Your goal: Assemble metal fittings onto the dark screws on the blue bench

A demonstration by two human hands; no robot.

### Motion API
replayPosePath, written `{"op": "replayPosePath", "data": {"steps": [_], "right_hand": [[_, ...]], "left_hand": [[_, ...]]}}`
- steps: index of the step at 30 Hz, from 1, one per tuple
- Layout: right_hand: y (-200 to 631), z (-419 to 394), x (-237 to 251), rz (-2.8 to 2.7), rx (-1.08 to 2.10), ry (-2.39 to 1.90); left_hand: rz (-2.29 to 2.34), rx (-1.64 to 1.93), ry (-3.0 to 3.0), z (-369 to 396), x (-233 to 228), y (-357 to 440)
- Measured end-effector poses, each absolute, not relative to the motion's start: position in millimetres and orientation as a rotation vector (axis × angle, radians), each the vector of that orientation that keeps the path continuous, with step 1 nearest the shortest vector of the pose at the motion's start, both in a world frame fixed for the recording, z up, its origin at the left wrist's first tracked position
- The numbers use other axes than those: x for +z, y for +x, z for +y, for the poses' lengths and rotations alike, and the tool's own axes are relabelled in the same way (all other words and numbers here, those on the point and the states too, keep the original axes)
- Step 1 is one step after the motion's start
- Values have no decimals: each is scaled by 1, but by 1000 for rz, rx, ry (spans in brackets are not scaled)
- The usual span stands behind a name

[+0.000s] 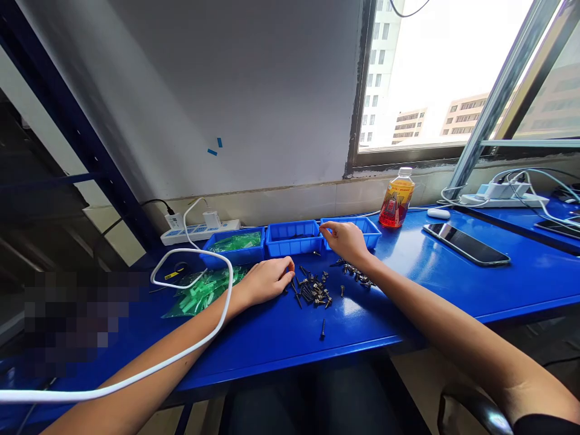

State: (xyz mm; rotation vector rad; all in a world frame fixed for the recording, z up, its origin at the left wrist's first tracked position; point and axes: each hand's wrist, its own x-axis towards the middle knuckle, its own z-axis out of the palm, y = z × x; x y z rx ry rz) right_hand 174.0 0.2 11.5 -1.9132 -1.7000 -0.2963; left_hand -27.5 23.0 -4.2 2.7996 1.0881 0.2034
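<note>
My right hand (347, 241) is held over the edge between the middle blue bin (294, 247) and the right blue bin (372, 237). Its thumb and forefinger are pinched together, and whatever they hold is too small to make out. My left hand (270, 280) rests low at the left side of a pile of dark screws (316, 290), fingers curled and thumb against them; their grip is partly hidden. Below my right wrist lies a second group of shiny screws (357, 275). One screw (323, 329) lies alone near the table's front.
Left of the screws, a bag of green plastic pieces (203, 293) lies before the left bin (256, 241), which holds another green bag. A white cable (199, 344) loops across my left forearm. Rightward are a drink bottle (397, 199) and a phone (466, 244).
</note>
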Motion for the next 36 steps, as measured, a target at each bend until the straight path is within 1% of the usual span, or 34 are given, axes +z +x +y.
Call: {"op": "replayPosePath", "data": {"steps": [4,8,14,18,21,29,36], "right_hand": [[170,-2,12,-1738,-272,-1976],[163,-8,16,-1818,-254,-1944],[153,-20,19,-2484,-114,-1584],[148,-24,17,-2678,-5,-1561],[145,-26,17,-2703,27,-1582],[141,-27,15,-2673,-19,-1551],[144,-25,16,-2539,-78,-1593]], "left_hand": [[1084,215,2803,24,-6,-28],[1091,204,2804,24,-6,-29],[1079,205,2801,23,-5,-29],[1063,206,2801,24,-6,-29],[1053,216,2796,25,-7,-30],[1028,241,2799,26,-8,-30],[1029,248,2762,25,-7,-30]]}}
